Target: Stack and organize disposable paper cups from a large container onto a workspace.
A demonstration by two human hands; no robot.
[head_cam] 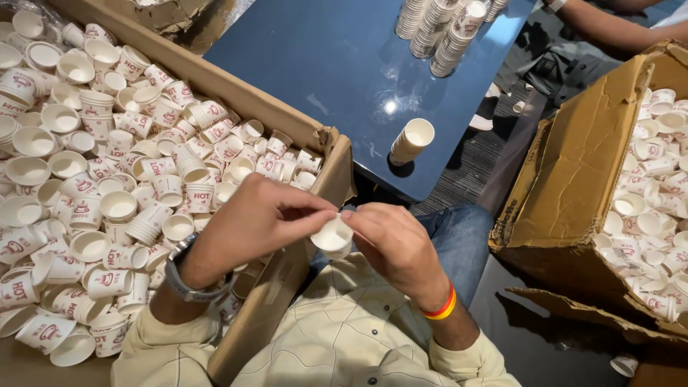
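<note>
Left box (215, 75): big cardboard carton, filling the left side, brimming with loose small white paper cups (115, 165) with red print, lying every way; a few nested in short stacks.
Left hand (247, 226): watch at the wrist, hovering over the near right corner of the left box; fingertips pinched on the rim of one small cup.
Cup in hand (333, 236): small, white, mouth up, held between both hands, just off the carton's right corner and above the lap, short of the table's near edge.
Right hand (398, 244): red and yellow band at the wrist; thumb and fingers closed on the opposite side of the same cup's rim.
Table (322, 64): dark blue, glossy, beyond the hands.
Short stack (411, 141): a few nested cups, lying tilted near the table's near right corner, well apart from the hands.
Tall stacks (444, 25): several long columns of nested cups, leaning together at the table's far edge.
Other person (609, 29): only an arm, at the far right beyond the table.
Right box (573, 165): torn carton on the right, also holding many loose cups (652, 193).
Progress: judged early to middle; some stacks made on the table, one cup in hand, both boxes heavy with unsorted cups, so most of the stacking seems left.
</note>
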